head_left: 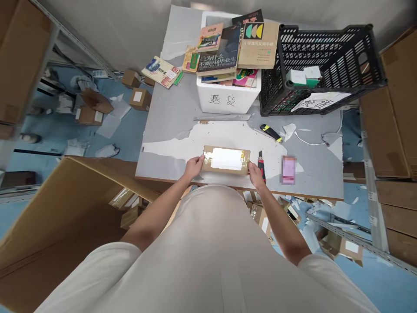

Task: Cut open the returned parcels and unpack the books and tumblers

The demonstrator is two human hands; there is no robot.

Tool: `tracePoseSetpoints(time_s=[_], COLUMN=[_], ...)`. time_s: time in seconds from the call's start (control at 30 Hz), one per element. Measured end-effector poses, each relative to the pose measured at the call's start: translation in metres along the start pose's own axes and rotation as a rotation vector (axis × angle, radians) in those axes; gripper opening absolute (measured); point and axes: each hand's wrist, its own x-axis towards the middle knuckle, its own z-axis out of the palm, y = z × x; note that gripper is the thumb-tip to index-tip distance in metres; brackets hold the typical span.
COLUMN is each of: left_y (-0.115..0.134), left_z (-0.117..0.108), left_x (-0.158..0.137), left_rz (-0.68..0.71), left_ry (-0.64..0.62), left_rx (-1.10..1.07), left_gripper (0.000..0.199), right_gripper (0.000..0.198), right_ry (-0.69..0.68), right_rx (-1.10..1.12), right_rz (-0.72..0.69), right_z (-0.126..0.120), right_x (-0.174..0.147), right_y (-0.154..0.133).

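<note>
A small brown cardboard box [207, 167], taped at both ends and bearing a white label, lies in front of me near the table's front edge. My left hand [194, 166] grips its left end, fingers closed at the corner. At the opposite end, my right hand [256, 174] pinches the right side. Just right of that hand lies a red and black utility knife [261, 167]. A yellow and black utility knife [271, 133] rests farther back. The box's underside is hidden.
A white foam bin [228, 96] piled with books stands at the back, beside a black plastic crate [322, 82]. Books [161, 71] lie at the table's left. A blurred pink phone-shaped item [288, 169] is on the right. A large open carton [65, 217] stands left of me.
</note>
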Motion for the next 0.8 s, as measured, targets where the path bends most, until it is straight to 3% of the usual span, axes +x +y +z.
tracePoseSetpoints(time_s=[0.2,0.3,0.4,0.57,0.67,0.8], left_y=[-0.030,-0.046,-0.054,-0.043,-0.028,-0.012], left_z=[0.006,0.009,0.015,0.016,0.007,0.001], left_x=[0.000,-0.001,-0.004,-0.007,-0.008,-0.002], left_rz=[0.012,0.092,0.157,0.117,0.112,0.100], left_ry=[-0.031,-0.131,-0.232,-0.220,-0.164,-0.051], left_rx=[-0.241,-0.258,-0.298,-0.387,-0.248,0.024], left_gripper=[0.040,0.061,0.066,0.061,0.048,0.045], right_gripper=[0.058,0.066,0.069,0.054,0.043,0.050], right_ry=[-0.011,-0.113,-0.179,-0.160,-0.131,-0.113], right_rx=[0.059,-0.023,-0.035,-0.008,-0.188,-0.443], right_rz=[-0.057,-0.105,-0.105,-0.071,-0.121,-0.161], right_z=[-0.002,-0.001,0.005,0.005,-0.005,-0.010], right_x=[-0.001,-0.002,-0.003,-0.001,0.004,0.013], right_y=[0.023,0.029,0.027,0.015,0.006,-0.005])
